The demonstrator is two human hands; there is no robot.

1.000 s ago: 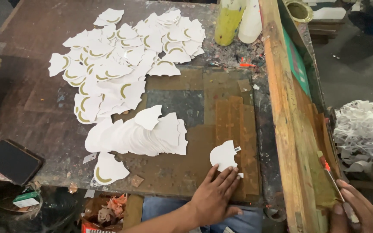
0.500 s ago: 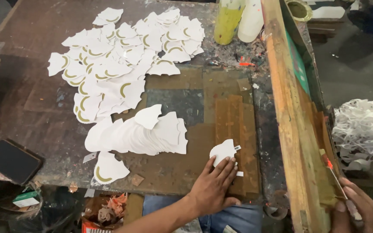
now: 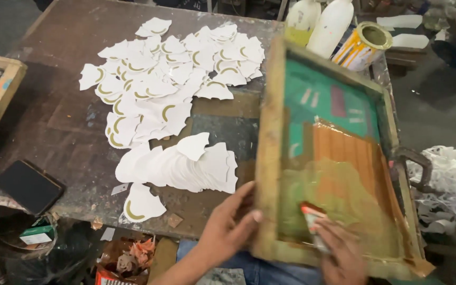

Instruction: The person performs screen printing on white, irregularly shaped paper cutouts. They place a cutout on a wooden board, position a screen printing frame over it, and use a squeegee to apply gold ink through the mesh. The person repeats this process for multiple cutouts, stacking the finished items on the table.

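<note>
A wooden screen-printing frame (image 3: 270,148) lies flat on the table, its mesh smeared with gold-green ink. My left hand (image 3: 230,224) grips the frame's near left corner. My right hand (image 3: 339,250) presses a red-handled squeegee (image 3: 312,216) onto the mesh at the frame's near edge. Left of the frame sits a fanned stack of blank white paper cutouts (image 3: 186,163). One printed cutout with a gold arc (image 3: 141,203) lies apart near the table's front edge.
Many printed cutouts (image 3: 170,74) are spread over the far half of the dark table (image 3: 54,116). Two white bottles (image 3: 320,21) and an open ink tin (image 3: 365,45) stand at the back. A black phone (image 3: 27,184) lies front left. White paper scrap (image 3: 449,190) piles up at right.
The frame, upright on its hinge before, has swung down flat over the cutout my left hand was placing. My left hand now holds the frame's corner, and my right hand has brought the squeegee onto the mesh.
</note>
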